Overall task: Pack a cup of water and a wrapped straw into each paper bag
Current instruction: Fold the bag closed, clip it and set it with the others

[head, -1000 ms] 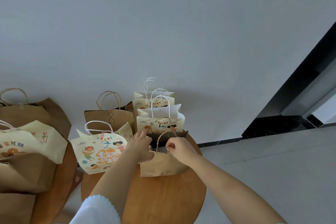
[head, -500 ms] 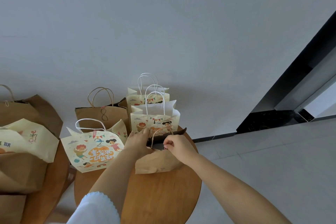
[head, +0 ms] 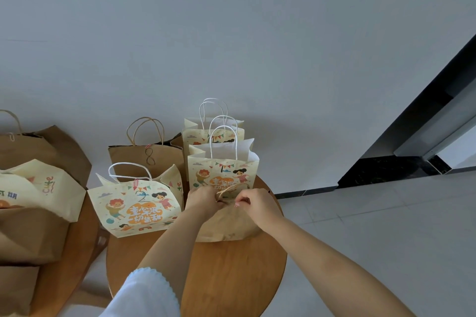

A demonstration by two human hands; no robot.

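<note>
Nearest: round wooden counter [head: 231,278], bare at the near edge, both forearms reaching out over it

Plain brown bag [head: 226,224] stands mid-counter. Half a second ago its mouth was gaping, dark inside showing between the hands; now the top edges are pulled together and the twine handles [head: 228,191] are bunched up. The mouth looks shut

Left hand [head: 202,202]: fingers curled round the bag's top edge and handle base, grasping it. Right hand [head: 257,204]: thumb and forefinger pinching the rim on the other side, other fingers tucked

Cup and straw: neither visible anywhere. If they're in this bag they're hidden by the paper, can't tell

My read: closing the mouth means this bag is treated as packed, and the hands are sealing or tidying it. Likely next is a clip or just setting it aside; the neighbouring bags carry paper clips at the top

Just left of it: printed cartoon bag [head: 136,210], white handle, pink clip on its rim, closed. Behind the hands: second printed bag [head: 222,171], open top, touching or nearly touching the brown one. Behind that a third printed bag [head: 206,134]; back left, a brown bag with clip [head: 146,159]

Far left, separate surface: more brown and printed bags [head: 33,195], partly cut off

Beyond: grey wall, tiled floor, dark door frame at right
</note>
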